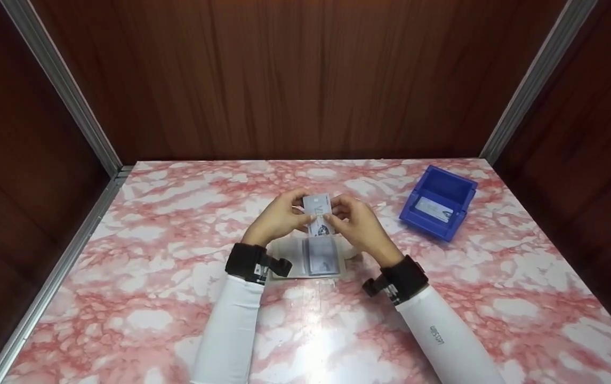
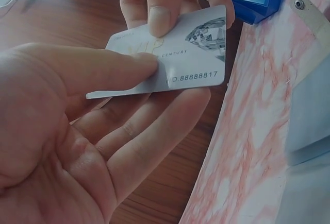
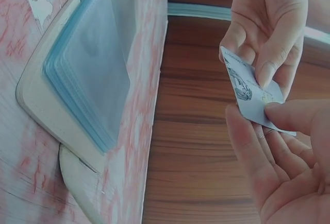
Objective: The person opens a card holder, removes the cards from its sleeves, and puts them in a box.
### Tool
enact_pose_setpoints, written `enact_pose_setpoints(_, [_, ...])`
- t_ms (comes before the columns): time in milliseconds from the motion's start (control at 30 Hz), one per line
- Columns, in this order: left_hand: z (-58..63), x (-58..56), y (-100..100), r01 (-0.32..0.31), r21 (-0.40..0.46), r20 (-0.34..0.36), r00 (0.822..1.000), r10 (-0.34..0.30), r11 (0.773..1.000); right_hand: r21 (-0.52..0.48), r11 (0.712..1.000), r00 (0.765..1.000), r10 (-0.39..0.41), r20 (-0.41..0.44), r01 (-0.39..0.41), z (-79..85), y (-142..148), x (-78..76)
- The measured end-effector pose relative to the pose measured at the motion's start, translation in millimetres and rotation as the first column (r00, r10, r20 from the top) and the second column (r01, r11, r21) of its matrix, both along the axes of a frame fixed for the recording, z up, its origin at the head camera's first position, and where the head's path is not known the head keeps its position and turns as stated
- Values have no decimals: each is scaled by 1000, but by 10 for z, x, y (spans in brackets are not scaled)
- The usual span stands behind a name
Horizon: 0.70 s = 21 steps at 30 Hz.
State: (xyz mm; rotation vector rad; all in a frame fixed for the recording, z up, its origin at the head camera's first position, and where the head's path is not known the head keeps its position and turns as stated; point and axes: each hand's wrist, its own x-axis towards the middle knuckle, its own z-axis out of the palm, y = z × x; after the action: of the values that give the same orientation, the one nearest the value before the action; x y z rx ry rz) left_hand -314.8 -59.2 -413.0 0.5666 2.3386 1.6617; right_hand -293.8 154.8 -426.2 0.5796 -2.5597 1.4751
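Both hands pinch one silver-white VIP card [image 2: 198, 62], printed with a diamond picture and a number, thumbs on its face and fingers behind. My left hand [image 1: 280, 214] grips its left edge and my right hand [image 1: 358, 221] its right edge in the head view. Just below the card an open card holder [image 1: 289, 261] lies on the table, with clear plastic sleeves [image 3: 95, 64] and a pale cover. Its snap strap [image 2: 312, 20] sticks out to the side. Whether cards fill the lower sleeves, I cannot tell.
To the right of the hands stands a blue plastic box [image 1: 436, 230], a similar pale card [image 1: 434, 209] lying in it. Dark wood-grain panels [image 1: 295, 80] enclose the back and sides of the pink-and-white marbled table [image 1: 177, 224].
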Motion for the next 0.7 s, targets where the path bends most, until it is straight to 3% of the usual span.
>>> enact_pose_setpoints(300, [-7,-21,-92,-11,13,19,1000,10,1000,8,1000,1000,7,-13,-7,35,21,-3])
enact_pose_setpoints(467, [-56,-32,-156,-3,-116,7,1000,4,993,18,1000,1000,0,-28,0,74,72,-29])
enact_pose_setpoints(600, [-95,-23,-154,28,-336,-11,999,-34,941,12,1000,1000,2,-26,-1,105,147,-54])
enact_pose_setpoints(700, [-122,-7,-106,80,-437,14,996,-83,896,16,1000,999,-14,-35,15,131,256,-60])
